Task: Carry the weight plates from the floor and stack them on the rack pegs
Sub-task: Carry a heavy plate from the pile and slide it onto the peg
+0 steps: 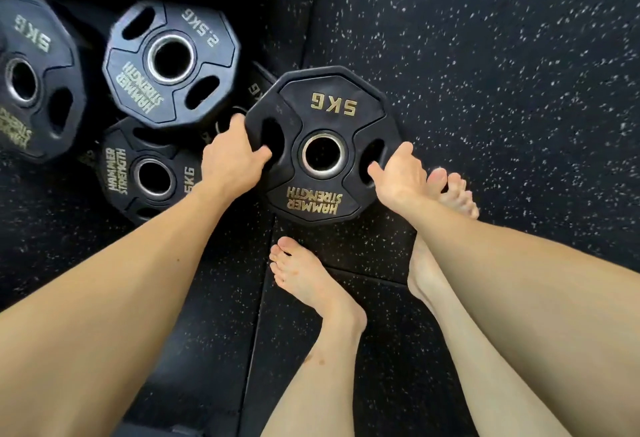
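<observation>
The floor [485,56] is black rubber matting flecked with white, with seams between the mats. Four plates lie flat in a cluster at its left: a 5 kg plate [31,80] against the left edge, a 2.5 kg plate [171,59] beside it, another 5 kg plate [149,173] just below that, and one mostly hidden [256,90] under the others. The held plate [322,146], marked 5KG, is face up over a mat seam, partly covering the cluster; it is round with no long axis, and its lettering reads upside down. The left hand [232,159] grips its left slot, thumb on top. The right hand [398,173] grips the right slot. Two bare feet [311,281] stand below.
</observation>
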Demonstrator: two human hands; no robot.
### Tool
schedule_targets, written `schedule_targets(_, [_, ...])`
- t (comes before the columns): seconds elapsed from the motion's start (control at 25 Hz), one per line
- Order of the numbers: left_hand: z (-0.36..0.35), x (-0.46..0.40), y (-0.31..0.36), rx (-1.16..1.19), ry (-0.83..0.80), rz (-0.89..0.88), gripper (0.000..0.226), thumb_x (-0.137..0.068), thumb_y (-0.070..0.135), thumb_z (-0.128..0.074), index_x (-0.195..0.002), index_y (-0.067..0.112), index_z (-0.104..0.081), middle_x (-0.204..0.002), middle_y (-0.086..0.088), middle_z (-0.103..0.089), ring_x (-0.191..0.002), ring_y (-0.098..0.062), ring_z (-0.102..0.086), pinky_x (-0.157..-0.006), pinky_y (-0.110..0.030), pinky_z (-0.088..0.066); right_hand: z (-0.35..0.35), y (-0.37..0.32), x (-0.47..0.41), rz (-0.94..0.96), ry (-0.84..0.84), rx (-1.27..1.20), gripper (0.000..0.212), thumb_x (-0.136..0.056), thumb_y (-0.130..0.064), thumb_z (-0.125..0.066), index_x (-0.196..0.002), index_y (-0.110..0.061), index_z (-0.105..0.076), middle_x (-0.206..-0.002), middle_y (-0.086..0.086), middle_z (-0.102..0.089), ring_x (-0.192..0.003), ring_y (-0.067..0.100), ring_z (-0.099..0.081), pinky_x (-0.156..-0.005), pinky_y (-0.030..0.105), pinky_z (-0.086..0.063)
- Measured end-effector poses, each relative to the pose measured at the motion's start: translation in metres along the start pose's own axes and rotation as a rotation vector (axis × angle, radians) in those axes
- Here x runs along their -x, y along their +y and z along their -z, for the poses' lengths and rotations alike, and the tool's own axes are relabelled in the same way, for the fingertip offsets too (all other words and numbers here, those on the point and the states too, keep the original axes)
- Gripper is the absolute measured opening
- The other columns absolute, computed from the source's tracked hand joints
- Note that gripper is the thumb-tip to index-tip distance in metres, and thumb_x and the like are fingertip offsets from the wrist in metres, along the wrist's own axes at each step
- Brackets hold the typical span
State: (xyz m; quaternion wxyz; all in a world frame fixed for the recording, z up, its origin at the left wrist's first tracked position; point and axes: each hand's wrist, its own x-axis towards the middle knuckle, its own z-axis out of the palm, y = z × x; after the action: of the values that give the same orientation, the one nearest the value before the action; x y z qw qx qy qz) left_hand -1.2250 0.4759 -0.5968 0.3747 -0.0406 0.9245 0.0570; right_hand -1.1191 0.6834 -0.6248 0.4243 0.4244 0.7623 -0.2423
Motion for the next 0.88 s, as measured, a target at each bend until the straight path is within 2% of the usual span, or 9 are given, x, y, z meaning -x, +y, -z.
schedule_targets(0.08, [0.004,0.009,-0.002,0.02,-0.051,0.021,0.039,-0.084,0.032,-0.063,-0.115,0.014,-0.047,-0.112,-0.014,-0.065,-0.106,-0.04,-0.058,-0.086,-0.04,-0.039,0.01,-0.002,0.007,0.002,0.014,0.015,0.04,-0.099,-0.034,-0.051,-0.128,-0.008,-0.04,-0.124,0.015,-0.062,-0.117,0.035,-0.055,-0.077,0.034,-0.026])
schedule_targets(0.16, [0.007,0.03,-0.003,0.11,-0.085,0.092,0.037,-0.082,0.033,-0.063,-0.111,0.016,-0.048,-0.11,-0.01,-0.064,-0.105,-0.037,-0.057,-0.087,-0.04,-0.041,0.025,-0.001,0.02,0.038,0.025,0.034,0.039,-0.098,-0.033,-0.052,-0.126,-0.008,-0.041,-0.118,0.013,-0.063,-0.115,0.036,-0.055,-0.087,0.041,-0.034])
schedule_targets(0.24, [0.013,0.06,-0.003,0.207,-0.1,0.156,0.038,-0.081,0.033,-0.064,-0.114,0.02,-0.049,-0.108,-0.004,-0.063,-0.105,-0.034,-0.057,-0.088,-0.039,-0.044,0.044,0.006,0.039,0.049,0.002,0.033,0.04,-0.097,-0.034,-0.054,-0.126,-0.01,-0.039,-0.111,0.007,-0.058,-0.113,0.035,-0.053,-0.096,0.046,-0.036])
schedule_targets(0.36, [0.034,0.104,0.0,0.369,-0.134,0.233,0.038,-0.08,0.029,-0.064,-0.114,0.023,-0.05,-0.102,0.001,-0.059,-0.101,-0.031,-0.058,-0.09,-0.043,-0.052,0.074,0.016,0.076,-0.002,-0.062,-0.111,0.063,-0.079,-0.048,-0.062,-0.129,-0.018,-0.038,-0.123,0.008,-0.059,-0.115,0.036,-0.054,-0.099,0.051,-0.043])
schedule_targets(0.44, [0.06,0.138,0.004,0.46,-0.136,0.258,0.036,-0.076,0.029,-0.064,-0.109,0.024,-0.05,-0.102,-0.001,-0.061,-0.099,-0.031,-0.059,-0.085,-0.048,-0.055,0.098,0.023,0.111,-0.03,-0.097,-0.217,0.07,-0.071,-0.051,-0.061,-0.13,-0.015,-0.049,-0.129,0.008,-0.06,-0.117,0.035,-0.056,-0.099,0.052,-0.046])
schedule_targets(0.52, [0.091,0.175,0.01,0.531,-0.134,0.263,0.037,-0.074,0.028,-0.064,-0.107,0.026,-0.05,-0.104,-0.002,-0.063,-0.098,-0.031,-0.06,-0.085,-0.049,-0.056,0.126,0.027,0.151,-0.01,-0.123,-0.331,0.059,-0.075,-0.047,-0.058,-0.125,-0.015,-0.059,-0.125,0.006,-0.064,-0.113,0.031,-0.059,-0.1,0.047,-0.047])
schedule_targets(0.64, [0.141,0.239,0.017,0.704,-0.126,0.242,0.038,-0.074,0.019,-0.065,-0.108,0.027,-0.049,-0.104,0.002,-0.065,-0.098,-0.025,-0.062,-0.087,-0.05,-0.054,0.177,0.025,0.227,0.037,-0.153,-0.431,0.058,-0.08,-0.039,-0.056,-0.132,-0.014,-0.056,-0.132,0.005,-0.061,-0.118,0.027,-0.057,-0.102,0.042,-0.046])
schedule_targets(0.76, [0.198,0.309,0.025,0.943,-0.049,0.211,0.039,-0.079,0.006,-0.062,-0.113,0.021,-0.05,-0.102,0.004,-0.064,-0.097,-0.015,-0.062,-0.091,-0.038,-0.053,0.23,0.023,0.303,0.131,-0.142,-0.45,0.045,-0.087,-0.029,-0.058,-0.129,-0.013,-0.057,-0.128,0.005,-0.062,-0.113,0.023,-0.057,-0.093,0.035,-0.046])
schedule_targets(0.88, [0.26,0.384,0.032,1.137,0.027,0.169,0.035,-0.082,0.002,-0.056,-0.111,0.02,-0.048,-0.098,0.003,-0.063,-0.084,-0.012,-0.059,-0.076,-0.031,-0.053,0.282,0.017,0.386,0.241,-0.12,-0.491,0.025,-0.089,-0.022,-0.058,-0.113,-0.014,-0.06,-0.109,0.001,-0.065,-0.102,0.019,-0.057,-0.084,0.031,-0.044])
